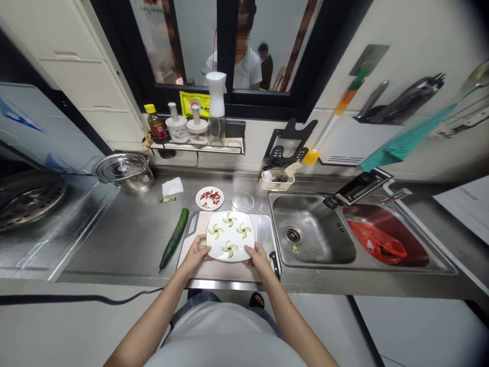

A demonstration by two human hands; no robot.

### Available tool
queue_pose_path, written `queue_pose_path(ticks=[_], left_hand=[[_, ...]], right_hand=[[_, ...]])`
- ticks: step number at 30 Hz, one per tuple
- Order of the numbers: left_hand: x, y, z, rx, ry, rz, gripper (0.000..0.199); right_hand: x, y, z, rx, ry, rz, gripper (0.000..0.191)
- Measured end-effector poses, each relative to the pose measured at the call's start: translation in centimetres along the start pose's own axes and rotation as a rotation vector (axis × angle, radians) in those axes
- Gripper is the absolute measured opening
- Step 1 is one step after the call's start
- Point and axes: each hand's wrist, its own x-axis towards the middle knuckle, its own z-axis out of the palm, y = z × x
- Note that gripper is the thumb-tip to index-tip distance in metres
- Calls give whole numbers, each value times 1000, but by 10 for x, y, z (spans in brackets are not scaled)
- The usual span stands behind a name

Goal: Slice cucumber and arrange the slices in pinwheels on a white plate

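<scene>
Both hands grip a white squarish plate [230, 235] over the cutting board [221, 272]. My left hand [196, 252] is closed on its left edge, thumb on the rim; my right hand [259, 257] does the same at the right edge. Several pinwheels of pale green cucumber slices [229, 248] with red centres are arranged on the plate. A knife [274, 262] lies on the board's right side, partly hidden by my right hand. Left of the board lies a whole cucumber [174, 238]. Behind the plate stands a small white dish [200, 203] of red bits.
A double sink [313, 260] with a faucet [355, 188] is at the right; a red plastic bag [378, 244] lies in its right basin. A lidded steel pot [132, 176] stands at the back left. A condiment shelf [198, 147] hangs below the window.
</scene>
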Motion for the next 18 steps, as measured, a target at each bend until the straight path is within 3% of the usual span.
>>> queue_pose_path(ticks=[8, 15, 18], left_hand=[[-11, 0, 3, 53, -11, -22, 58], [-19, -2, 8, 91, -32, -10, 61], [-20, -5, 6, 196, -91, 3, 56]], right_hand=[[-1, 8, 4, 250, -133, 70, 50], [-3, 6, 11, 288, -132, 94, 51], [-13, 4, -3, 377, -81, 81, 55]])
